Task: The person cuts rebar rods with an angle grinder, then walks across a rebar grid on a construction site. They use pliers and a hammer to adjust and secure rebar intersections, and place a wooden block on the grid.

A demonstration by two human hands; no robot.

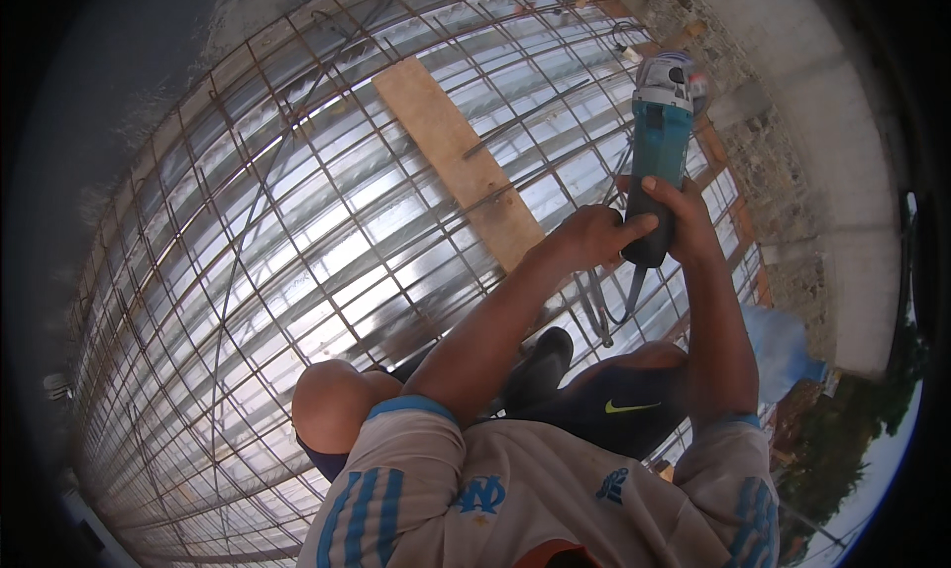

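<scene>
Here, both hands clasp a teal angle grinder [659, 137] above a rebar grid [297, 231].
Left hand [592, 236] and right hand [684, 211] close around its dark handle; a wooden plank [456, 167] lies nearby.

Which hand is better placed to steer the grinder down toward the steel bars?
Probably the right hand: it wraps the dark handle of the blue grinder. The left hand only holds the handle's rear end, so it mostly steadies.

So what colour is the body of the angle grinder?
Teal, with a black rear grip, on the angle grinder; seen in the head view.
</scene>
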